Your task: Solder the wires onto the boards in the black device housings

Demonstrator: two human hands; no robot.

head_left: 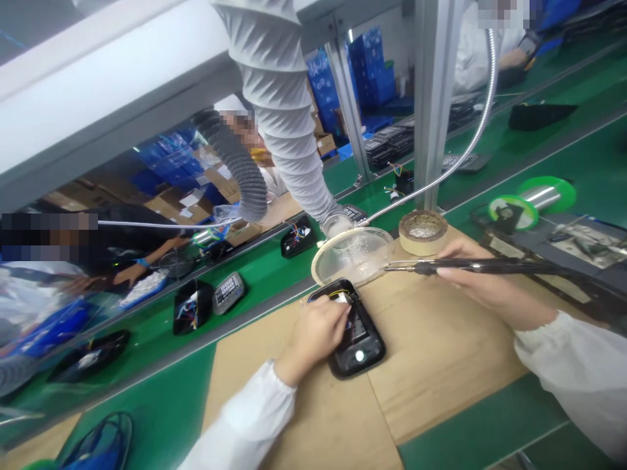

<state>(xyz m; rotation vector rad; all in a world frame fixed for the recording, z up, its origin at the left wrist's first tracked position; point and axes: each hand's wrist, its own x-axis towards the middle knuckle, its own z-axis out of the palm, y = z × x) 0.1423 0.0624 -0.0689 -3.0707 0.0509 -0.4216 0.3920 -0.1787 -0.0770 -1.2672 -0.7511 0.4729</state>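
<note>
Our left hand pinches inside the light, brittle black housing; our right hand clamps a soldering iron.

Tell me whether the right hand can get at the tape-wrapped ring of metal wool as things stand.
Probably yes. The right hand is close beside the tape-wrapped ring of metal wool, and nothing stands between them on the wooden board. It grips a soldering iron, though, which would limit a bare-handed grasp.
</note>
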